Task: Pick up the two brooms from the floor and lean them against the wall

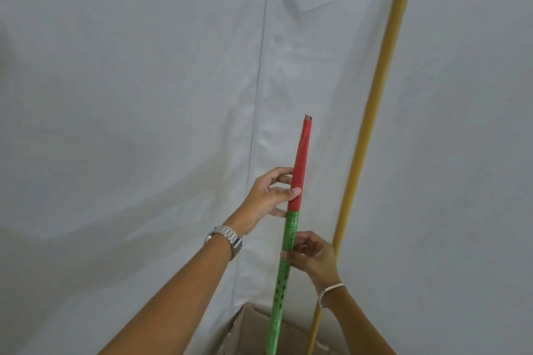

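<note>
A broom handle wrapped in red at the top and green below (pixel 284 242) stands nearly upright in front of the white wall (pixel 129 95). My left hand (pixel 271 196) pinches its red part between thumb and fingers. My right hand (pixel 313 256) grips the green part lower down. A second broom's yellow handle (pixel 372 130) leans against the wall to the right, untouched. Both broom heads are out of view below the frame.
An open cardboard box (pixel 248 331) sits at the foot of the wall, right behind the green handle's lower end. The white wall covering has a vertical seam (pixel 259 81) left of the handles.
</note>
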